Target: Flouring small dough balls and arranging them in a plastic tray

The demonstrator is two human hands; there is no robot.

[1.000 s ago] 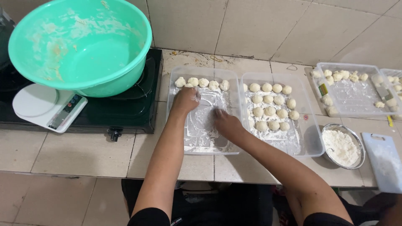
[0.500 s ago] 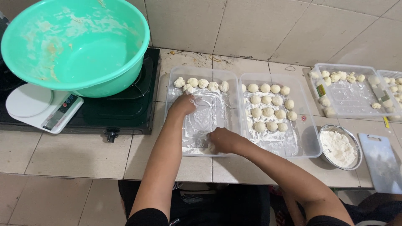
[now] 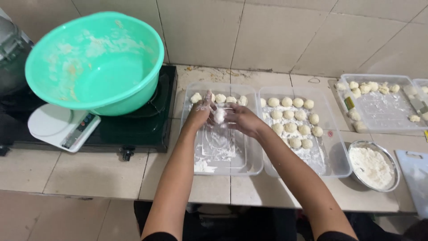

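My left hand (image 3: 199,113) and my right hand (image 3: 240,119) meet over a clear floured plastic tray (image 3: 254,166). Together they cup a small white dough ball (image 3: 219,115) between the fingers. Both hands are dusted with flour. A row of dough balls (image 3: 220,98) lies along that tray's far edge. Just to the right, a second clear tray (image 3: 338,166) holds several dough balls (image 3: 292,116) in rows on flour.
A big green bowl (image 3: 96,60) smeared with dough stands on a black stove (image 3: 133,129), with a white kitchen scale (image 3: 62,125) in front. At right are a metal bowl of flour (image 3: 372,166), a third tray with dough pieces (image 3: 379,102) and a white board (image 3: 415,172).
My hands were pressed flat on the tray's floured bottom, the right one sliding toward the near side. Now both have lifted and come together around a dough ball.
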